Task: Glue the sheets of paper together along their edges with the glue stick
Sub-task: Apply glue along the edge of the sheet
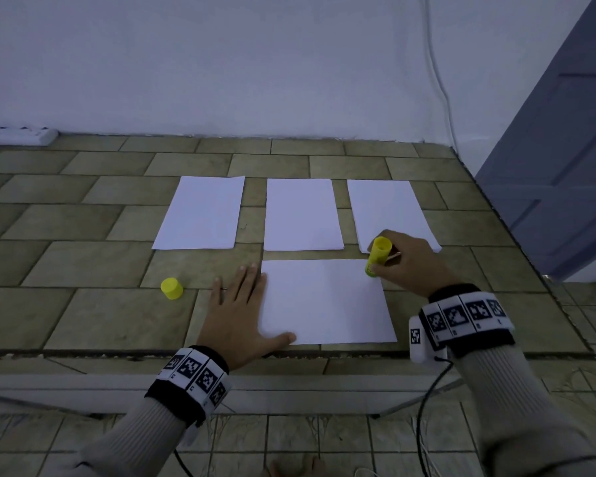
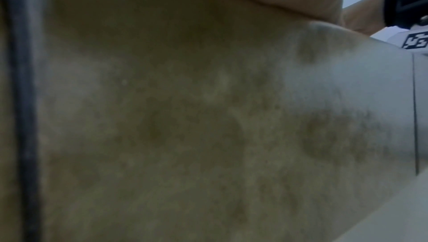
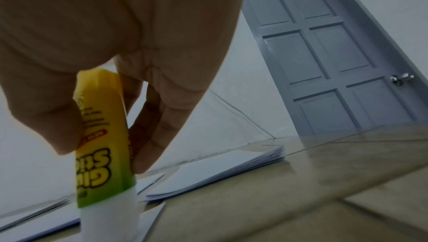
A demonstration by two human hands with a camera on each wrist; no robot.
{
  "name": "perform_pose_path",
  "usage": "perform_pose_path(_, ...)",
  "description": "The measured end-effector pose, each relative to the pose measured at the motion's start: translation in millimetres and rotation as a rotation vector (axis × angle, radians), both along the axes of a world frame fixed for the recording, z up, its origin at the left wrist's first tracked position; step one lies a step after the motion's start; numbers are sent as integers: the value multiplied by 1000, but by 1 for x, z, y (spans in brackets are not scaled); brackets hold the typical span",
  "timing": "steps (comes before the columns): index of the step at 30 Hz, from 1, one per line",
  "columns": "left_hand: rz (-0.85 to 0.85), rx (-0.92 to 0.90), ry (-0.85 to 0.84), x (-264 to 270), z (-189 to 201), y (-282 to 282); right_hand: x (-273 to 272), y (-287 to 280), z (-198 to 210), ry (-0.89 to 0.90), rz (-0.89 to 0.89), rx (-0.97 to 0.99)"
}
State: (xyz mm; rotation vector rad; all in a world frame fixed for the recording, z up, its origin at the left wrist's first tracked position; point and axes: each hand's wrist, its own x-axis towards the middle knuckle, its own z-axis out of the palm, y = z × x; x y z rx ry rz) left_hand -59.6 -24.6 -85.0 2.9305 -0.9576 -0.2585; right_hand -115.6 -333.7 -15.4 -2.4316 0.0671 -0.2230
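Four lots of white paper lie on the tile-patterned bench: three stacks in a row beyond the fingers, and a single white sheet lying crosswise between the two hands. The left hand lies flat with straight, spread fingers, its fingertips and thumb overlapping the sheet's left edge and pressing it down. The right hand has its fingers curled round the yellow-and-green glue stick, holding it nearly upright with its white tip down at the sheet's far right corner; in the right wrist view the glue stick meets the paper under the thumb and fingers. The right-hand paper stack lies just beyond those fingers, the middle stack and left stack beside it with gaps between. The small yellow cap stands on the bench left of the left hand's fingers, apart from them. The left wrist view is a blur of bench surface.
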Motion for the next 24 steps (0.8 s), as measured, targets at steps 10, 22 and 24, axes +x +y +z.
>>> perform_pose_path(10, 6, -24, -9, 0, 0, 0, 22, -10, 0, 1, -105, -63)
perform_pose_path(22, 6, -54, -22, -1, -2, 1, -20, -31, -7, 433, -225, -328)
perform_pose_path(24, 5, -55, -23, -1, -1, 1, -25, -35, -4, 324, -304, -200)
